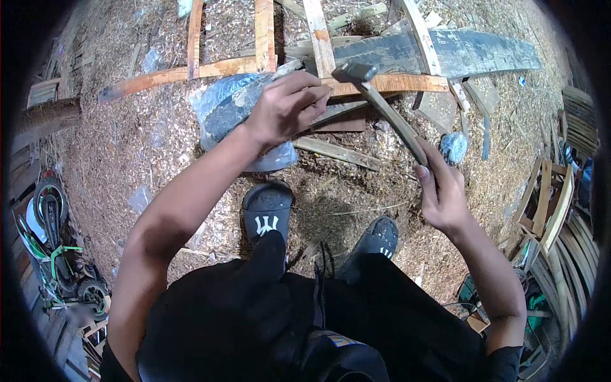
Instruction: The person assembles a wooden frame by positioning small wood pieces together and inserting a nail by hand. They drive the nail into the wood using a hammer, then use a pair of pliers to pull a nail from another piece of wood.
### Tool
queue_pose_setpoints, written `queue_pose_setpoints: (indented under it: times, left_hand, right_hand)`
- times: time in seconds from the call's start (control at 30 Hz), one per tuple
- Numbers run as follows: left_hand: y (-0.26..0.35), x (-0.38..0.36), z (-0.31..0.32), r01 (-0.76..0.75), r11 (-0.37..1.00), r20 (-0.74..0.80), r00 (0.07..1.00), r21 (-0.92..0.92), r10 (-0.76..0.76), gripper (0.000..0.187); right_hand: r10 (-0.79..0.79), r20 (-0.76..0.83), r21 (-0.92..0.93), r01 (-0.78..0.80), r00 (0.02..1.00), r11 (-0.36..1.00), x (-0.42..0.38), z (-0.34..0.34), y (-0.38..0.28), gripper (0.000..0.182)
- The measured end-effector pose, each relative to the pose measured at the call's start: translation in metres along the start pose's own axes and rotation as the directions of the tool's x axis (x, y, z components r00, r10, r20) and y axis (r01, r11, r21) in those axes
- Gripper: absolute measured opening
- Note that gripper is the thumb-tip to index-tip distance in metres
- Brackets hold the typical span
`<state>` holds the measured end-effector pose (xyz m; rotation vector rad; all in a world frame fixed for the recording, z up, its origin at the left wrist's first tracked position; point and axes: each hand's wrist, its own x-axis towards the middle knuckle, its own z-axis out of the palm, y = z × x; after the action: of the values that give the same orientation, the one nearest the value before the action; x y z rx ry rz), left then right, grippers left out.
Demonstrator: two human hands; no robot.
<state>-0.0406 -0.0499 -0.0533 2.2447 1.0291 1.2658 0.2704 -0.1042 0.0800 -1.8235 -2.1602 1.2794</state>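
Observation:
My right hand (pixel 442 194) is wrapped round the lower end of the wooden handle of a hammer (pixel 393 119). The metal hammer head is up over a wooden crosspiece (pixel 394 83), near its joint with an upright slat (pixel 320 41). Beside that joint my left hand (pixel 289 107) is held in a pinch, its fingertips close to the crosspiece; whatever they hold is too small to make out. Other slats (pixel 265 35) lie across the crosspiece to the left.
A dark weathered board (pixel 484 51) lies behind the frame. Plastic bags (pixel 219 95) lie near my left hand. Loose boards (pixel 337 153) rest on the shavings-covered ground. A green toy motorbike (pixel 54 254) stands far left, a wooden crate (pixel 545 197) far right.

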Motion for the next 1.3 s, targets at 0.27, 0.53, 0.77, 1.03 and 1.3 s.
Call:
queue_pose_setpoints:
  times: [0.27, 0.53, 0.77, 1.03, 1.3]
  left_hand:
    - [0.012, 0.004, -0.006, 0.092, 0.993, 0.018, 0.995, 0.072, -0.094, 0.023]
    - [0.016, 0.005, -0.002, 0.337, 0.941, 0.031, 0.941, -0.026, -0.336, 0.023]
    - [0.021, 0.012, -0.006, 0.401, 0.916, 0.022, 0.916, -0.021, -0.400, 0.031]
    - [0.013, 0.008, -0.004, 0.398, 0.917, 0.051, 0.917, -0.039, -0.396, 0.033]
    - [0.011, 0.007, -0.004, 0.361, 0.933, 0.042, 0.932, -0.008, -0.360, 0.037]
  right_hand:
    - [0.029, -0.018, 0.028, -0.029, 0.999, 0.999, 0.002, 0.001, 0.006, 0.043]
    - [0.024, -0.014, 0.026, -0.024, 1.000, 0.999, 0.007, -0.001, 0.004, 0.041]
    - [-0.218, -0.126, 0.030, 0.224, 0.968, 0.974, 0.011, 0.011, 0.009, 0.047]
    - [-0.194, -0.015, 0.016, 0.195, 0.981, 0.981, 0.011, 0.008, 0.011, 0.051]
    - [-0.194, -0.113, 0.034, 0.198, 0.975, 0.980, 0.007, 0.002, 0.010, 0.054]
